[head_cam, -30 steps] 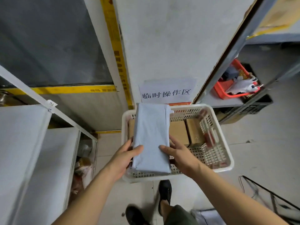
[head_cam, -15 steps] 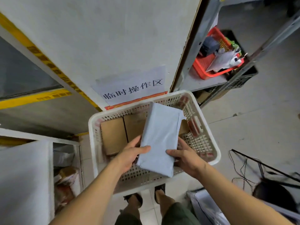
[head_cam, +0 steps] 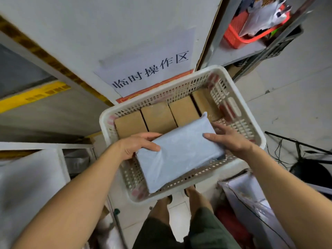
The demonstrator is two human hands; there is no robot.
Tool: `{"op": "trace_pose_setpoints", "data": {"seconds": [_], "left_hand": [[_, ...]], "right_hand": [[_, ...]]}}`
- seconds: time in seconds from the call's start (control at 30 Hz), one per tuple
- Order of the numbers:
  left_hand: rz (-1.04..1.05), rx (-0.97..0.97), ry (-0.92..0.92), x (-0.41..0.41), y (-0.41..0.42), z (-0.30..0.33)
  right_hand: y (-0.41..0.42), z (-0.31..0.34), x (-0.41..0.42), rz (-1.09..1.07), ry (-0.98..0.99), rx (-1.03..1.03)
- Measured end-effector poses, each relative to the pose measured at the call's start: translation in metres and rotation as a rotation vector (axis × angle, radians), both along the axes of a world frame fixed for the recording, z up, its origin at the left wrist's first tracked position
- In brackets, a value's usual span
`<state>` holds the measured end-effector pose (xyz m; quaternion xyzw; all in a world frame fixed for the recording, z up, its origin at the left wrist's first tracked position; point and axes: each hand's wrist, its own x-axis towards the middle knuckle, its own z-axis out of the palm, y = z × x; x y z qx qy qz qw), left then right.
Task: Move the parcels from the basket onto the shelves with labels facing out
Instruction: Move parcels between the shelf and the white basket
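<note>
Both bare forearms reach forward and converge. The left hand [head_cam: 138, 146] curls its thumb over one side of the grey parcel [head_cam: 177, 155], fingers [head_cam: 152, 136] tucked behind. The right hand [head_cam: 229, 141] grips the opposite side, thumb lying flat on top.

Both forearms bare to the frame edge, no sleeve, watch, band or glove showing on either. Left hand [head_cam: 138, 145] at about 9 o'clock from frame centre, right hand [head_cam: 231, 141] at about 3 o'clock; no rings visible, nails short and unpainted as far as can be told. Dark olive-green cloth shorts [head_cam: 181, 232] at 6 o'clock, two legs of plain fabric, hems ending above bare knees. Dark footwear [head_cam: 169, 198] just past the knees toward 12 o'clock, mostly hidden; type cannot be told.
</note>
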<state>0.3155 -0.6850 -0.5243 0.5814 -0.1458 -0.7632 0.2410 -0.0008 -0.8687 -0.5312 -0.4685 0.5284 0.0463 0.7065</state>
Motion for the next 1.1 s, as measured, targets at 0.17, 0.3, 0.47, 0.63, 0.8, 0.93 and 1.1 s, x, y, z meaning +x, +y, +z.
{"op": "trace_pose_setpoints", "data": {"seconds": [0.17, 0.3, 0.47, 0.63, 0.8, 0.93, 1.1], "left_hand": [[0.033, -0.047, 0.011, 0.001, 0.017, 0.003], [0.345, -0.047, -0.361, -0.011, 0.031, -0.001], [0.397, 0.210, -0.470, -0.046, 0.075, -0.022], [0.569, 0.282, -0.462, -0.087, 0.090, -0.062], [0.620, 0.362, -0.539, -0.100, 0.096, -0.120], [0.580, 0.451, -0.665, -0.098, 0.099, -0.149], [0.558, 0.547, -0.749, -0.097, 0.101, -0.182]], "right_hand": [[0.005, -0.002, 0.000, 0.096, -0.183, 0.304], [0.013, -0.014, -0.001, -0.049, -0.182, 0.228], [0.017, -0.034, -0.008, -0.078, -0.119, 0.171], [0.023, -0.064, -0.004, -0.026, 0.076, 0.032], [0.031, -0.115, -0.001, 0.090, 0.258, -0.041], [0.035, -0.160, 0.011, 0.128, 0.334, -0.035], [0.046, -0.212, 0.028, 0.177, 0.380, -0.007]]}}
